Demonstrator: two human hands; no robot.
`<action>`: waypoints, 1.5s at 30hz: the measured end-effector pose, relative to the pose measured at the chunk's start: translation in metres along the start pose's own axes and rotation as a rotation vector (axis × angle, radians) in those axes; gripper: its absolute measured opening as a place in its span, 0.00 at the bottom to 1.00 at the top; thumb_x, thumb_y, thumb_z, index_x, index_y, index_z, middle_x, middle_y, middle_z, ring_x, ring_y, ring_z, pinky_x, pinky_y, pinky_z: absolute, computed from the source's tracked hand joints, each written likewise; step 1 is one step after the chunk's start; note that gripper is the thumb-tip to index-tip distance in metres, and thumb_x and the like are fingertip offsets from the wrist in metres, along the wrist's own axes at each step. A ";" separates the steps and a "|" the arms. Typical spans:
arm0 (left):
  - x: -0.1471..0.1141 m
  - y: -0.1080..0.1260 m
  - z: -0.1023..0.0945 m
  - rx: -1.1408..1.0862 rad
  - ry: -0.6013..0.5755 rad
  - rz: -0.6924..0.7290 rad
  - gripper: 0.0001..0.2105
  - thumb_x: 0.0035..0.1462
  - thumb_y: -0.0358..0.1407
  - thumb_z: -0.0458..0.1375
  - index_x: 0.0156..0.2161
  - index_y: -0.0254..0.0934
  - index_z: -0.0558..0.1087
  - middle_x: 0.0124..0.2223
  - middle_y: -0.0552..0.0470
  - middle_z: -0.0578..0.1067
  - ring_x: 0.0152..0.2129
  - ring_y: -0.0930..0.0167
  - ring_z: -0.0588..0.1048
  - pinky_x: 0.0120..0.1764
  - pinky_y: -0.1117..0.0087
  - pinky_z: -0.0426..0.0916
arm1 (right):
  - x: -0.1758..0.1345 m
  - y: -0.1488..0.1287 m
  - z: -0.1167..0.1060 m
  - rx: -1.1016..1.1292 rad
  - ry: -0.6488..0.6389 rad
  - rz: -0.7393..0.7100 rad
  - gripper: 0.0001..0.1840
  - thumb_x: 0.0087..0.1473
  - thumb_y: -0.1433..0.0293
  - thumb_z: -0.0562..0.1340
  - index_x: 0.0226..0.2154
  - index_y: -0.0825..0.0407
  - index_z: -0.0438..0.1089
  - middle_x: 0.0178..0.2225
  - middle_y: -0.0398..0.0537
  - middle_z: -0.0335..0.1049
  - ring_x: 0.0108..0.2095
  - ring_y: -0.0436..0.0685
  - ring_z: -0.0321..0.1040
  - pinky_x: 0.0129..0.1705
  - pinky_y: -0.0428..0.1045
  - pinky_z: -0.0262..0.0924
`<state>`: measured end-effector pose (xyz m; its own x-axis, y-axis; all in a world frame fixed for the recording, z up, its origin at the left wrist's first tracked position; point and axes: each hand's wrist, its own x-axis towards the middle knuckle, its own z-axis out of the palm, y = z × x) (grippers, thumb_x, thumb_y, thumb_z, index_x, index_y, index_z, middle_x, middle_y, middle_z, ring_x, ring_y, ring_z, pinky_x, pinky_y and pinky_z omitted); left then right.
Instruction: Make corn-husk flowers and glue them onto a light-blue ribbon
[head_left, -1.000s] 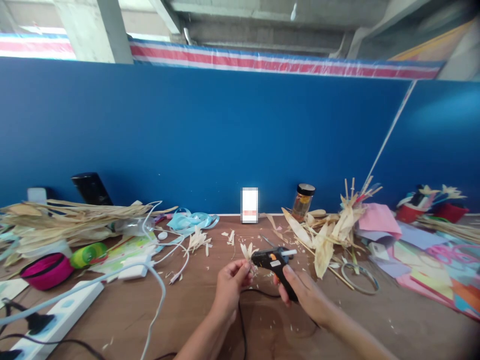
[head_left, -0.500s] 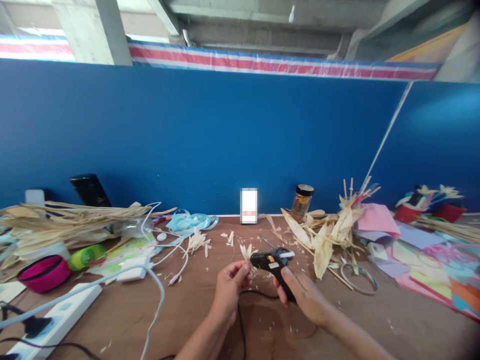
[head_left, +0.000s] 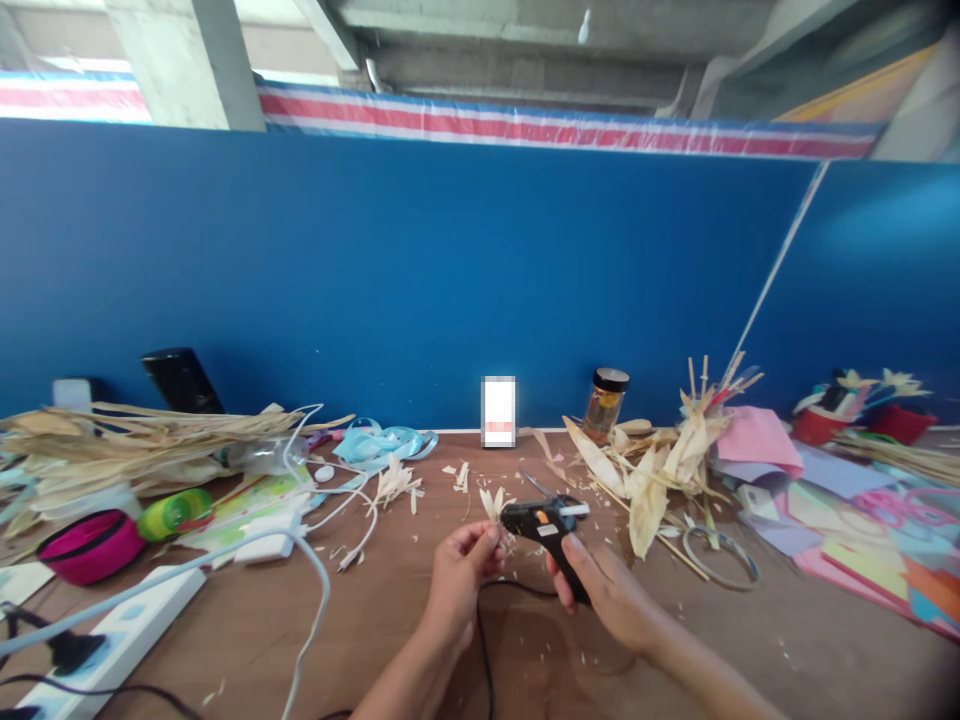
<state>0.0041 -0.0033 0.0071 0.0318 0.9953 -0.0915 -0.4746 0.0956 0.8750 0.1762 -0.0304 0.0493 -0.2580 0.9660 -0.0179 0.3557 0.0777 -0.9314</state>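
Observation:
My right hand is wrapped round the handle of a black hot glue gun, its nozzle pointing left and a white glue stick showing at its rear. Pinched in the fingers of my left hand is a small flower of pale dried husk, petals upward. The nozzle sits right at the flower's base; whether they touch I cannot tell. Behind the glue gun lies a pair of scissors, partly hidden by it.
Pale husk pieces and scraps litter the brown table. Bundled dry husks, a white power strip and cables lie left. A lidded jar, husk leaves, a tape ring and coloured paper stand or lie right.

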 end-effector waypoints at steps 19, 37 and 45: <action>-0.001 0.001 0.000 0.018 0.013 0.005 0.12 0.41 0.41 0.63 0.26 0.32 0.73 0.22 0.54 0.70 0.18 0.78 0.65 0.24 0.78 0.61 | -0.002 0.003 0.003 0.033 -0.014 0.004 0.30 0.57 0.51 0.40 0.26 0.55 0.66 0.16 0.42 0.64 0.21 0.51 0.61 0.27 0.45 0.53; 0.002 -0.002 -0.004 0.018 0.021 -0.025 0.08 0.43 0.38 0.63 0.26 0.33 0.73 0.22 0.56 0.70 0.18 0.80 0.64 0.23 0.81 0.60 | -0.078 0.021 -0.103 -0.475 0.510 -0.044 0.20 0.53 0.57 0.52 0.44 0.51 0.62 0.37 0.50 0.71 0.37 0.59 0.67 0.38 0.49 0.60; 0.005 -0.004 -0.007 0.018 0.064 -0.061 0.11 0.39 0.39 0.65 0.27 0.32 0.73 0.23 0.56 0.70 0.19 0.80 0.64 0.23 0.81 0.61 | -0.125 0.075 -0.147 -0.959 0.715 0.151 0.24 0.52 0.56 0.50 0.46 0.51 0.63 0.34 0.53 0.75 0.34 0.64 0.72 0.29 0.51 0.64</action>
<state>0.0001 0.0007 -0.0001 0.0037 0.9847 -0.1742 -0.4580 0.1565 0.8751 0.3673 -0.1090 0.0348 0.2919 0.8756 0.3849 0.9402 -0.1889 -0.2833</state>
